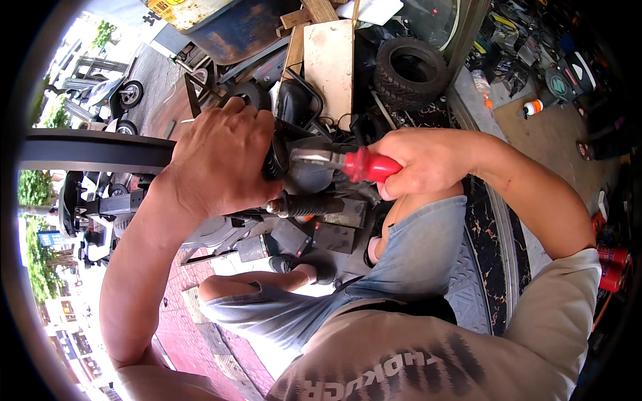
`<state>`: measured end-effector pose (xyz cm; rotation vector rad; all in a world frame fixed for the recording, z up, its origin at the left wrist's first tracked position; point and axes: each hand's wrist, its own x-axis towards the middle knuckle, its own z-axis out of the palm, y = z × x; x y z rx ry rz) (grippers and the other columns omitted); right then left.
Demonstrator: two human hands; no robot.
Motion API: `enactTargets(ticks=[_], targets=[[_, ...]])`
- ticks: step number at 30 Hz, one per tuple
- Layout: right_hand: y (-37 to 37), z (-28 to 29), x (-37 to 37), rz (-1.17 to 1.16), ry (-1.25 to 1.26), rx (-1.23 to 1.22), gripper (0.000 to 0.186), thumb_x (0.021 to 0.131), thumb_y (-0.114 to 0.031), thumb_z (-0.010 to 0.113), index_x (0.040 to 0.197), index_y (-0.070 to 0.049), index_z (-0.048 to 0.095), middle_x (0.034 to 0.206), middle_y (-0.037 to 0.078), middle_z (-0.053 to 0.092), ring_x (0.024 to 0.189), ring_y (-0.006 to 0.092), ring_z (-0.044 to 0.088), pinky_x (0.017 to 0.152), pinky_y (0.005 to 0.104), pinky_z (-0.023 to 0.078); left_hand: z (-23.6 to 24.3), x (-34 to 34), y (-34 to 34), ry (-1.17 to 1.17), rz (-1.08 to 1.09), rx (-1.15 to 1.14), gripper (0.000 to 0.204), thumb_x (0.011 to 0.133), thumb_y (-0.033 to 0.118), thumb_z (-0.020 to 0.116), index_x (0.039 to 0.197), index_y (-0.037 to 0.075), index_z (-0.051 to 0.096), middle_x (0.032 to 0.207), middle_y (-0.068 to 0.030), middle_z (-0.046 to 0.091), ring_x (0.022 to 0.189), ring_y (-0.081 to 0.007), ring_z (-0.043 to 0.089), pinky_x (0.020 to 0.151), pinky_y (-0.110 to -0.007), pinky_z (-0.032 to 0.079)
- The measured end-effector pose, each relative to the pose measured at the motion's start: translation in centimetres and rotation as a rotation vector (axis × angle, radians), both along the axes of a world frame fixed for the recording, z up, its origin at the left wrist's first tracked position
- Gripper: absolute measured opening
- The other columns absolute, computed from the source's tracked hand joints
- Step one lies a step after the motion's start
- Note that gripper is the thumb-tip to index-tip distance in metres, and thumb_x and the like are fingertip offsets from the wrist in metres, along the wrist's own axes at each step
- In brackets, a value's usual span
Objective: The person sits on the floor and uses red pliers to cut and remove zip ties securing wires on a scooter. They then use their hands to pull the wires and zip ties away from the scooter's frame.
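My left hand (221, 157) is closed round a black part (276, 156) of a vehicle, which its fingers partly hide; what exactly it is, I cannot tell. My right hand (414, 160) grips a red-handled metal tool (364, 166), like pliers, its jaws against or very near that black part, just right of my left hand. Below them is a black shock absorber (307, 206) among dark vehicle parts. A long black metal beam (93, 150) runs leftward from behind my left hand.
Tires (411, 70), boards (328, 73) and a rusty dark bin (227, 37) lie ahead. A metal door frame (491, 194) and cluttered tools (535, 73) are on the right, with another person's foot (585, 148) beyond. Red cylinders (612, 267) sit at lower right. Scooters (120, 97) stand outside left.
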<state>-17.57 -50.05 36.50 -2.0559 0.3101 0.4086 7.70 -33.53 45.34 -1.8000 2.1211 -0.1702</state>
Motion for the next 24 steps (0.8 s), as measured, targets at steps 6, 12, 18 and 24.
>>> enactTargets(ticks=[6, 12, 18, 24], targets=[[-0.3, 1.3, 0.1, 0.046, 0.138, 0.228, 0.037, 0.098, -0.031, 0.082, 0.098, 0.005, 0.078, 0.089, 0.013, 0.079, 0.08, 0.0209, 0.079, 0.066, 0.0404, 0.057, -0.2, 0.3, 0.2, 0.032, -0.075, -0.04, 0.056, 0.073, 0.033, 0.095, 0.106, 0.002, 0.064, 0.105, -0.0168, 0.07, 0.111, -0.0387, 0.069, 0.095, -0.052, 0.059], [-1.8, 2.5, 1.7, 0.118, 0.223, 0.239, 0.036, 0.101, -0.033, 0.082, 0.106, 0.003, 0.08, 0.09, 0.012, 0.081, 0.079, 0.0186, 0.079, 0.065, 0.0361, 0.056, 0.5, 0.0, 0.0, 0.036, -0.078, 0.011, 0.057, 0.078, 0.035, 0.1, 0.11, -0.001, 0.069, 0.11, -0.0135, 0.072, 0.116, -0.032, 0.069, 0.101, -0.043, 0.06], [-3.7, 2.9, 2.6, 0.174, 0.29, 0.313, 0.041, 0.103, -0.035, 0.083, 0.116, 0.004, 0.081, 0.103, 0.015, 0.083, 0.084, 0.0192, 0.08, 0.073, 0.0358, 0.062, 0.9, -0.5, -0.3, 0.058, -0.029, 0.049, 0.058, 0.078, 0.036, 0.1, 0.11, -0.001, 0.07, 0.11, -0.013, 0.072, 0.116, -0.0309, 0.069, 0.101, -0.042, 0.06], [-4.4, 2.0, 3.0, 0.167, 0.313, 0.436, 0.048, 0.108, -0.043, 0.081, 0.125, 0.002, 0.082, 0.109, 0.013, 0.086, 0.094, 0.0201, 0.082, 0.083, 0.0352, 0.064, 1.1, -0.5, -0.3, 0.029, -0.024, 0.063, 0.059, 0.078, 0.039, 0.102, 0.109, -0.001, 0.072, 0.11, -0.0126, 0.072, 0.115, -0.0295, 0.069, 0.101, -0.039, 0.06]])
